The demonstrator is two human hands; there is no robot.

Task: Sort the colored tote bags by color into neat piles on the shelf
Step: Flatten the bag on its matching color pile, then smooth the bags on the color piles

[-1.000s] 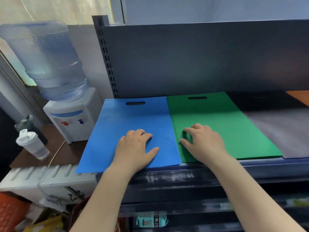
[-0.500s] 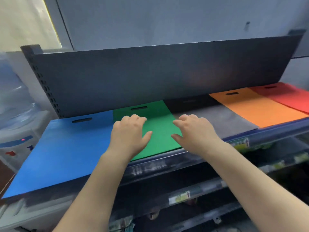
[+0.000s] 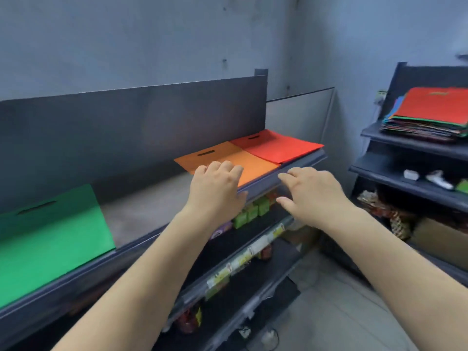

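Both hands have been carried rightward off the flat green tote bag (image 3: 50, 239), now at near left. Four bags are laid along the dark metal shelf (image 3: 298, 164): green, grey (image 3: 152, 206), orange (image 3: 228, 158), red (image 3: 276, 145). A mixed stack of coloured bags (image 3: 428, 115) is seen far right. No writing can be read. The left hand (image 3: 215, 191) and right hand (image 3: 314, 193) are held palm-down, fingers relaxed, nothing gripped.

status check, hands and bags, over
Left hand open over orange bag. Right hand open, empty, past shelf edge. Unsorted stack on right-side shelf. Nothing in the way.
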